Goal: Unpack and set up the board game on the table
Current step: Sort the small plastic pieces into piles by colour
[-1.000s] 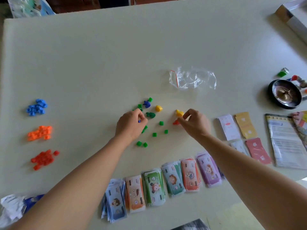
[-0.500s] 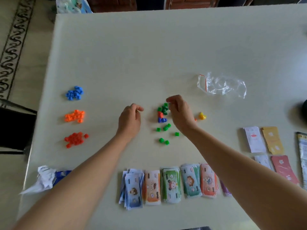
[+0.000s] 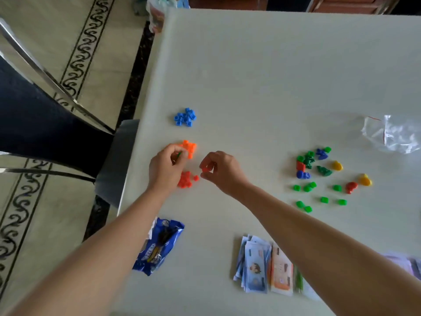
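Observation:
My left hand (image 3: 164, 165) hovers between the orange cube pile (image 3: 189, 147) and the red cube pile (image 3: 186, 180), pinching a small green piece. My right hand (image 3: 219, 170) is just right of the red pile and pinches a small red cube (image 3: 205, 169) in its fingertips. A blue cube pile (image 3: 185, 117) lies further up the table. To the right, loose green cubes (image 3: 309, 187) and mixed figure tokens (image 3: 306, 164) are scattered. Stacks of play money (image 3: 257, 265) lie along the near edge.
A clear plastic bag (image 3: 391, 134) lies at the right. A blue snack wrapper (image 3: 158, 245) sits at the table's left edge. A dark chair (image 3: 45, 133) stands beside the table's left side. The white table (image 3: 273, 65) stretches away at the back.
Both hands have moved left from the mixed green cluster to the orange and red piles, each carrying a small piece. The view has swung left with them.

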`<state>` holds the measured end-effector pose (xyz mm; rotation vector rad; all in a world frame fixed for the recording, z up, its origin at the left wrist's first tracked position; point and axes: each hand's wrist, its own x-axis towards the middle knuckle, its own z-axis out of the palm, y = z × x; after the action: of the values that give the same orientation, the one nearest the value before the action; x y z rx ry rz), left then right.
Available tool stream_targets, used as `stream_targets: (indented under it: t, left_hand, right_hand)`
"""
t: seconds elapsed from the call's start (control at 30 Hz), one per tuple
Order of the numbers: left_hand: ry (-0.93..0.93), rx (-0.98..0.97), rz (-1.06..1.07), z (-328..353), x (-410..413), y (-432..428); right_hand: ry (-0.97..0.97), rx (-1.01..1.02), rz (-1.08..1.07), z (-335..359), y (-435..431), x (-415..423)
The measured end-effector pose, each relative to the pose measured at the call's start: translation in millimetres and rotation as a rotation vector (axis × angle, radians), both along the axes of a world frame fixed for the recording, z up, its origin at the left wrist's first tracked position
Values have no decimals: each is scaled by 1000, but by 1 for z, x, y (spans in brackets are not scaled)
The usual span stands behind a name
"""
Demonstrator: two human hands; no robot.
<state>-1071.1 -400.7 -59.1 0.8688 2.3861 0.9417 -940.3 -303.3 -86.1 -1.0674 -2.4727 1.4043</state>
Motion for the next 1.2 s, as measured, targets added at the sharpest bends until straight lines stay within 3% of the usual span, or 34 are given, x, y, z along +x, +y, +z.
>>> stream_targets:
  t: [0.23,0.37,0.53,0.77,0.93,1.2]
  left_hand:
    - [17,10,-50,-11,-31,5]
    - [5,25,-63,-13,-42,24]
    - [-35,28,-171,-13,-46,55]
    - [101,24,-164,-22,-64,74]
    - [133,-7,-136,-23,-76,82]
    - [142,-110,-270,-27,-105,111]
  right_hand:
    - [-74,-10,-55,-9,2,-15]
    - [-28,-74,-234,-3,18,-24]
    - [124,-349,-432,6,43,-48]
    - [-68,-38,-314,-6,55,-65]
    - [-182,34,-349,-15,67,-66]
    - [-41,35,-429,-9,107,-107]
